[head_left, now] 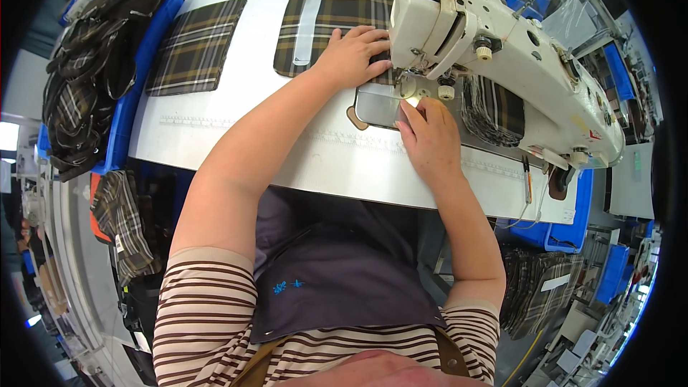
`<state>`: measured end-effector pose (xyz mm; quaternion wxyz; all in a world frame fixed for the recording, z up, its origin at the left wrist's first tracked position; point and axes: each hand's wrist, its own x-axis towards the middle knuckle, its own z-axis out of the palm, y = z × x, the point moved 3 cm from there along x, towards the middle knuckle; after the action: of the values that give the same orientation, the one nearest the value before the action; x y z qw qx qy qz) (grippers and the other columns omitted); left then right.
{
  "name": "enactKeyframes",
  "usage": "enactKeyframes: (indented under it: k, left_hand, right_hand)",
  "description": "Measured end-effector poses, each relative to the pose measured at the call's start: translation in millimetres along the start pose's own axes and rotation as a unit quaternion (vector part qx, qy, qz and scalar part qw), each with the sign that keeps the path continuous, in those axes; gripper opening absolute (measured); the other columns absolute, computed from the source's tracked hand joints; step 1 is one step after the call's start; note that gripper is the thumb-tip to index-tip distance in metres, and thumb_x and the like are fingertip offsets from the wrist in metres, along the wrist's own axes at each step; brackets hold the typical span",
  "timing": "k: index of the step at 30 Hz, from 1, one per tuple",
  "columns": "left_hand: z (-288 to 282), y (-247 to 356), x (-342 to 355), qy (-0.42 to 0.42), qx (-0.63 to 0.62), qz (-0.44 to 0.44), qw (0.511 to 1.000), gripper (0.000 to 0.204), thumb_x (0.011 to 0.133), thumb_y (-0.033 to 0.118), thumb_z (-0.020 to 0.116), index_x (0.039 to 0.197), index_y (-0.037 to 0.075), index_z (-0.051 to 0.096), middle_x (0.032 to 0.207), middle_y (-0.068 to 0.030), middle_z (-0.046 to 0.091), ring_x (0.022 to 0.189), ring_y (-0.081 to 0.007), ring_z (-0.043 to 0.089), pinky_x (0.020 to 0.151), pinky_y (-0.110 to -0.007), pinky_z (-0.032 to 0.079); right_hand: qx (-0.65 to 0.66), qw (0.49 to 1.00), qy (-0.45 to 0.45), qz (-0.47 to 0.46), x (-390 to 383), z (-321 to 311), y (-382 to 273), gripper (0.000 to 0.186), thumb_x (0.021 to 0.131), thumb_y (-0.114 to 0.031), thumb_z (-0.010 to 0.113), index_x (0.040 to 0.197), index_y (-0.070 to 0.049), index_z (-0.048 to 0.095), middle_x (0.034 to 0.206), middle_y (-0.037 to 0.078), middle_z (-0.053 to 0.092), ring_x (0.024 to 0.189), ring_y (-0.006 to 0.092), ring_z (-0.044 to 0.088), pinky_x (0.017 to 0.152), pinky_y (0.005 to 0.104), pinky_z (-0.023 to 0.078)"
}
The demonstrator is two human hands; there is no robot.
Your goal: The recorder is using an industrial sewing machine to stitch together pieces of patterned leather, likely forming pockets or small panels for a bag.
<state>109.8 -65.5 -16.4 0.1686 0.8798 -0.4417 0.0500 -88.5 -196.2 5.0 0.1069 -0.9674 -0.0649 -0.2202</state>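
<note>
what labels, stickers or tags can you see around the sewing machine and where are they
White strip label: a long pale rectangle lying on the plaid piece under the left hand.
Small sticker: on the sewing machine body near its right end, red and white, too small to make out.
White tag: a pale rectangle on the plaid stack at lower right.
The right hand rests by the needle plate.

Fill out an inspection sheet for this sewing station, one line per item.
Surface: white sewing table, mostly bare near its front edge.
Job's things: plaid fabric piece with a white strip, lying under the white sewing machine.
Clutter: second plaid piece to the left; folded plaid stack behind the machine.
Grippers: left hand flat on the plaid piece; right hand on the table by the needle.
Cables: nothing seen.
Surroundings: blue bin of plaid pieces to the left.
</note>
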Motion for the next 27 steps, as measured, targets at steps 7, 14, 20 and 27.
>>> enactKeyframes:
  k: [7,14,20,27]
  left_hand:
    - [3,-1,2,0.025,-0.008,-0.022,0.999,0.052,0.099,0.049,0.060,0.143,0.023,0.060,0.154,0.0004,0.052,0.147,-0.0239,0.040,0.114,-0.065,0.031]
    - [8,-17,2,0.161,0.017,-0.176,0.971,0.059,0.097,0.047,0.062,0.149,0.020,0.054,0.156,-0.0045,0.051,0.149,-0.0270,0.038,0.117,-0.062,0.026]
    - [1,-30,-20,0.079,0.037,-0.219,0.972,0.062,0.101,0.052,0.052,0.154,0.022,0.048,0.164,-0.0044,0.041,0.155,-0.0264,0.030,0.119,-0.063,0.024]
    - [-30,-10,-119,0.036,0.034,-0.134,0.990,0.061,0.101,0.048,0.055,0.154,0.018,0.048,0.165,-0.0051,0.039,0.155,-0.0277,0.029,0.118,-0.064,0.027]
  right_hand:
    - [-0.009,1.000,0.008,0.001,-3,1,2,0.040,0.084,-0.020,0.080,0.122,-0.008,0.070,0.110,0.010,0.059,0.106,0.0301,0.060,0.092,0.0432,0.050]
    - [-0.010,1.000,0.016,0.002,-9,1,3,0.038,0.085,-0.019,0.079,0.120,-0.007,0.070,0.108,0.011,0.059,0.106,0.0312,0.059,0.092,0.0437,0.049]
    - [0.039,0.993,0.055,-0.099,-47,-26,-70,0.035,0.085,-0.012,0.076,0.119,-0.007,0.070,0.118,0.014,0.063,0.113,0.0354,0.061,0.090,0.0452,0.050]
    - [0.462,0.875,-0.059,0.134,-131,4,-104,0.037,0.096,-0.013,0.070,0.131,-0.001,0.066,0.119,0.016,0.070,0.097,0.0268,0.072,0.082,0.0345,0.057]
